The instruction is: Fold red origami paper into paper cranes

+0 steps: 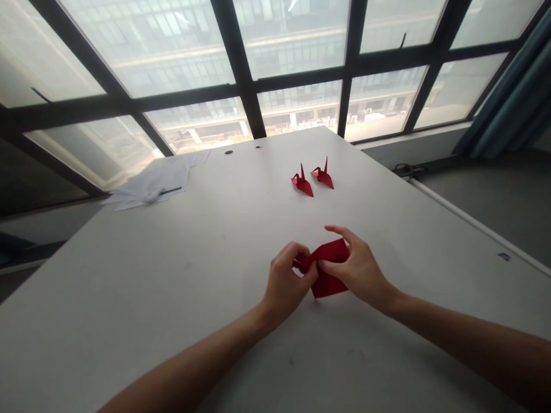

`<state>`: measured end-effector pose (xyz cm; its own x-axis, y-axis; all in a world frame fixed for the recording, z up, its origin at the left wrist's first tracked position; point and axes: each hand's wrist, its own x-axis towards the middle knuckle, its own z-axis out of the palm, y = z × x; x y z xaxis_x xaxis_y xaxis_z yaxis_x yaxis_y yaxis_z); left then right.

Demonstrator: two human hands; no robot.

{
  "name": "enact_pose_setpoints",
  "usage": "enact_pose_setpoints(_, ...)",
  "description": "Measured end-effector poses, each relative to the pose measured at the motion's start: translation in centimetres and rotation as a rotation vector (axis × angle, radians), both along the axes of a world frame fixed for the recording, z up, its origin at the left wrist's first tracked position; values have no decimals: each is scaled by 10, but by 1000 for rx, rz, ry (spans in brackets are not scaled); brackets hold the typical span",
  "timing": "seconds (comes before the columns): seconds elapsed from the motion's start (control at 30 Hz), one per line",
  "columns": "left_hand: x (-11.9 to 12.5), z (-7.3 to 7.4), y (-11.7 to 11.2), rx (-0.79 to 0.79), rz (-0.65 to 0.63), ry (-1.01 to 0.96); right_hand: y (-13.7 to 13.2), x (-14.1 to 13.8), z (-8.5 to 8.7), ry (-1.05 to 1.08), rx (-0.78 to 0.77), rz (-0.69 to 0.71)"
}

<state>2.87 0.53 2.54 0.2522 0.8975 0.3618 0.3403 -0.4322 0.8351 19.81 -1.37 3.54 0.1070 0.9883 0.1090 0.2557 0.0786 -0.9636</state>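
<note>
A folded piece of red paper lies on the white table in front of me. My left hand pinches its left corner with curled fingers. My right hand grips the same sheet from the right, thumb pressed on the fold and index finger raised over the top edge. Two finished red paper cranes stand side by side farther back on the table, well beyond both hands.
A loose pile of white sheets with a dark pen lies at the table's far left corner. Large dark-framed windows run behind the table. A blue curtain hangs at the right, with floor and a white rail below it.
</note>
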Motion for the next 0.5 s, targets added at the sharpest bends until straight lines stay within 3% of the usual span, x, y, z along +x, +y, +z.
enact_pose_setpoints(0.17, 0, 1, -2, 52, -11, 10, 0, -1, 2, 4, 0, -6)
enact_pose_setpoints(0.37, 1, 0, 0, -98, 28, -65, -1, -3, 2, 41, -22, 5)
enact_pose_setpoints(0.5, 1, 0, -1, 51, 69, 24, 0, -3, 1, 17, -7, 5)
